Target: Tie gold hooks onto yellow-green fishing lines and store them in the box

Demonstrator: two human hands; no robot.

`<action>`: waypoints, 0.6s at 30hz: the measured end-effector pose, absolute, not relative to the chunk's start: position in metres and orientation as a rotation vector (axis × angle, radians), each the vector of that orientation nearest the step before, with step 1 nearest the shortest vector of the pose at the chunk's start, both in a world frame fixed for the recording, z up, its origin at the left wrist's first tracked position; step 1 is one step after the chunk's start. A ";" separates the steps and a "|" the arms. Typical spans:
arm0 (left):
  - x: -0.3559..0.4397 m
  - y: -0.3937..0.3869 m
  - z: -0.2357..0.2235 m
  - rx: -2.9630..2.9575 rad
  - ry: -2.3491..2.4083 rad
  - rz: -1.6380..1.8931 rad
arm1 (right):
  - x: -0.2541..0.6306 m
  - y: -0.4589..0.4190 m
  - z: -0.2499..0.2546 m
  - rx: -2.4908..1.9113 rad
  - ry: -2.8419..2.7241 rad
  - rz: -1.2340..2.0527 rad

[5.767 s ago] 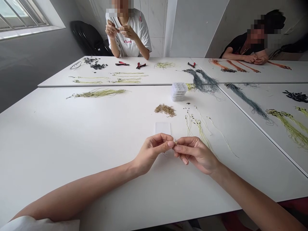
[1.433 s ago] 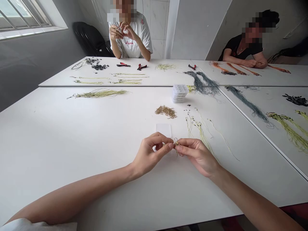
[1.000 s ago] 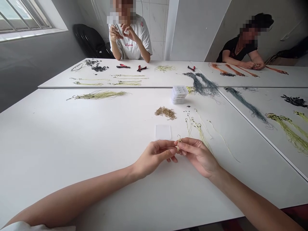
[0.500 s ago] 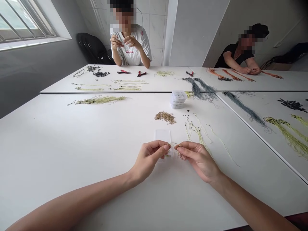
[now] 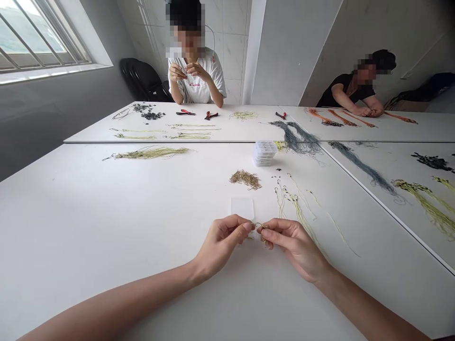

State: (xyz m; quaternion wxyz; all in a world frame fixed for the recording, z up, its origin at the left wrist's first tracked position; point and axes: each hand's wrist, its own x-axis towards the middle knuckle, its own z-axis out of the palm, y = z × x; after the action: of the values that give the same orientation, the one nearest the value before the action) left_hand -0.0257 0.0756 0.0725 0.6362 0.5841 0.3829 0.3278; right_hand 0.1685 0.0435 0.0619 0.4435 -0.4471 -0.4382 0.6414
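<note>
My left hand (image 5: 229, 237) is pinched, thumb against forefinger, on something too small to name. Facing it a finger's width away, my right hand (image 5: 286, 239) grips a small fish hook (image 5: 259, 224), whose curved part shows between the two hands. A small gold-coloured piece (image 5: 265, 242) hangs below the right fingertips. Under and behind the hands lies a transparent plastic box (image 5: 242, 207) with its lid folded back; the hands partly hide it. Just beyond is a heap of gold-coloured metal pieces (image 5: 245, 179). Hooks on yellow-green lines (image 5: 298, 210) lie beside my right hand.
A stack of transparent boxes (image 5: 264, 154) stands farther back, near grey line bundles (image 5: 295, 137). A yellow-green bundle (image 5: 151, 153) lies at the left. Two people sit across the white table (image 5: 106, 246), with pliers (image 5: 186, 112) and black pieces (image 5: 152, 115) near one.
The view has tilted slightly, so everything sits lower in the picture. My fingertips have come a little closer together, still pinched around the small hook.
</note>
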 end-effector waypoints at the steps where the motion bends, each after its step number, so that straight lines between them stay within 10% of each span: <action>1: -0.026 0.076 0.072 1.333 0.891 0.743 | 0.168 0.044 0.062 -1.110 -1.080 1.587; 18: -0.031 0.076 0.063 1.597 0.965 0.684 | 0.165 0.043 0.059 -1.133 -1.056 1.556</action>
State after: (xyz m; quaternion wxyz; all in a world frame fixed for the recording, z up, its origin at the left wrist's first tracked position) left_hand -0.0309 0.0758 0.0628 0.5457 0.6735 0.4068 0.2883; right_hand 0.1651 0.0435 0.0587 0.4559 -0.4593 -0.4281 0.6308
